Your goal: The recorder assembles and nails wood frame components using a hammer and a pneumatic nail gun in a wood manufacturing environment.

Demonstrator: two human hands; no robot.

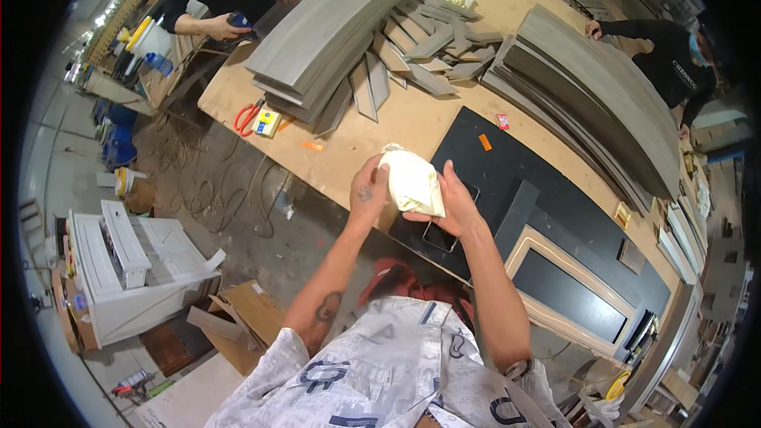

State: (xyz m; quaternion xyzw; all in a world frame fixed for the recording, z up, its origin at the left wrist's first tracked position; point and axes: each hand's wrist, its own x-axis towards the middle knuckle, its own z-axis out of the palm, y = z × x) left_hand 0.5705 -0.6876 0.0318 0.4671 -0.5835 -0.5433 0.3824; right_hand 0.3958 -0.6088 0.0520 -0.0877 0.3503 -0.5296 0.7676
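Note:
Over the near edge of the worktable (349, 162), I hold a soft, pale yellow-white bundle (414, 182) between both hands. Whether it is cloth or a wrapped packet, I cannot tell. My left hand (369, 192) grips its left side, thumb along the edge. My right hand (460, 206) supports the right side and underside, its thumb pointing up. Below my right hand, a flat dark rectangle with a pale rim (441, 239), like a phone, lies partly hidden on a black panel (468, 158).
Curved stacks of grey boards (341, 24) and more grey boards (602, 87) flank loose angled offcuts (432, 43). Red-handled pliers (247, 119) lie by a small yellow box (266, 123). A light wooden frame (571, 289) rests at right. Two people work across the table. A white cabinet (151, 285) stands left.

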